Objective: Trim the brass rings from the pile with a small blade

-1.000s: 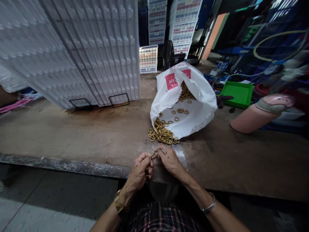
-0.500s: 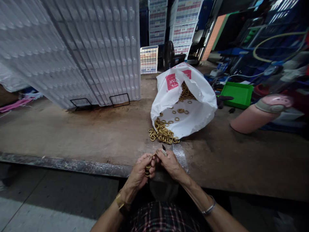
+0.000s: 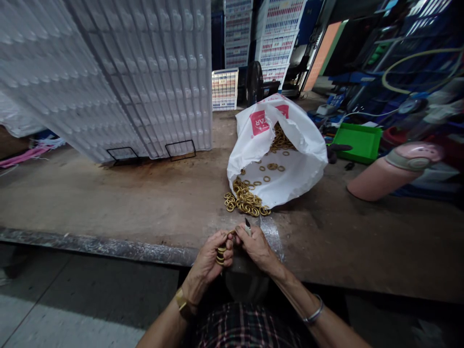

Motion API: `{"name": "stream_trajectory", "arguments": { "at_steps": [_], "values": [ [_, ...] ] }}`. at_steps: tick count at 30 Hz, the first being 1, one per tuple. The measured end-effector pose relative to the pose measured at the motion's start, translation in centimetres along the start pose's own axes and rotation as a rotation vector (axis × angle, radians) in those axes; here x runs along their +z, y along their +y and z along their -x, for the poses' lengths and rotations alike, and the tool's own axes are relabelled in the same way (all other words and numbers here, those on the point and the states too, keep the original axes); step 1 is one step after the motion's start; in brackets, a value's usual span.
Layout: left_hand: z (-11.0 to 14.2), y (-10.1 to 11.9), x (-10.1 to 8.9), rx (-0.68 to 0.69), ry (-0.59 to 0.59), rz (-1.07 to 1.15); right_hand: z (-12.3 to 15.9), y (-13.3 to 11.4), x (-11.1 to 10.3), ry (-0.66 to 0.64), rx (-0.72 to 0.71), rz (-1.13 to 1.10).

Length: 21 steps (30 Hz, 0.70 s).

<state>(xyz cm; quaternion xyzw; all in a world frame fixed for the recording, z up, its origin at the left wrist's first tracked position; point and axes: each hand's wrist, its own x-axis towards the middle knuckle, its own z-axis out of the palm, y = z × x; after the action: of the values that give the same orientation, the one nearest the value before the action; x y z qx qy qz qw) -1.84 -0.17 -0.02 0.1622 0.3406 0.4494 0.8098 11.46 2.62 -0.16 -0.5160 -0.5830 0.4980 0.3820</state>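
Observation:
My left hand (image 3: 211, 256) is closed around a small stack of brass rings (image 3: 220, 254) at the table's near edge. My right hand (image 3: 255, 244) touches it and grips a small blade (image 3: 247, 225) whose tip points up past the thumb. Just beyond my hands a pile of loose brass rings (image 3: 245, 202) spills from the mouth of a white plastic bag (image 3: 290, 159) lying on its side. More rings lie inside the bag.
The worn brown table (image 3: 126, 203) has a metal front edge. Stacked clear plastic trays (image 3: 108, 72) lean at the back left. A pink bottle (image 3: 391, 171) lies at the right, a green tray (image 3: 357, 141) behind it. White crates (image 3: 224, 89) stand at the back.
My two hands have drawn closer together. The stack of rings now shows in my left hand, and the blade has tilted more upright.

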Motion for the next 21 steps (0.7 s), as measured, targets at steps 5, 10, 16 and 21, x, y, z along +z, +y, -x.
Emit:
{"name": "stream_trajectory", "arguments": {
  "at_steps": [5,10,16,21],
  "values": [
    [-0.2,-0.4,-0.3,0.039,0.038,0.016,0.0,0.5,0.2,-0.020,-0.019,0.038],
    [-0.2,-0.2,0.0,0.042,0.056,0.003,-1.0,1.1,-0.1,-0.054,-0.044,0.123],
    [0.0,0.4,0.2,0.087,0.089,-0.007,-3.7,1.4,-0.5,0.105,-0.189,0.565],
    [0.1,0.7,-0.3,0.067,0.092,0.047,-4.9,0.7,0.5,0.084,-0.179,0.917]
  ]
}}
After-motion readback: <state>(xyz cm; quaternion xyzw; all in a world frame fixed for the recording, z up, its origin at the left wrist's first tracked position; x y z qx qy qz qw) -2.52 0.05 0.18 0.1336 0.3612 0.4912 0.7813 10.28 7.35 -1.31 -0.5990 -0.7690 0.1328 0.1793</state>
